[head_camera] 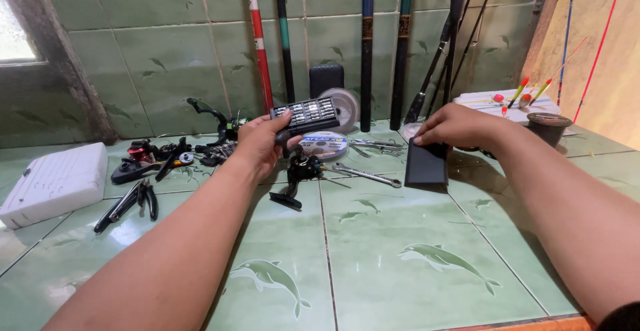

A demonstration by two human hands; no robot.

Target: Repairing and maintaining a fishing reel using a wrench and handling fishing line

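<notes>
My left hand (pixel 261 143) is raised over the green tiled counter (pixel 373 251) and grips a small black compartment box (pixel 305 114) by its left end, thumb on top. My right hand (pixel 460 126) rests on the upper edge of a flat black rectangular case (pixel 425 166) that stands tilted on the counter. Between the hands lie a line spool (pixel 324 145), a black fishing reel (pixel 299 171) and a metal wrench (pixel 363 174).
Several fishing rods (pixel 367 44) lean on the tiled wall. A white foam box (pixel 55 181) sits far left, with pliers (pixel 130 203) and a reel (pixel 143 158) near it. Fishing floats (pixel 523 94) and a dark round cup (pixel 548 126) stand at the right.
</notes>
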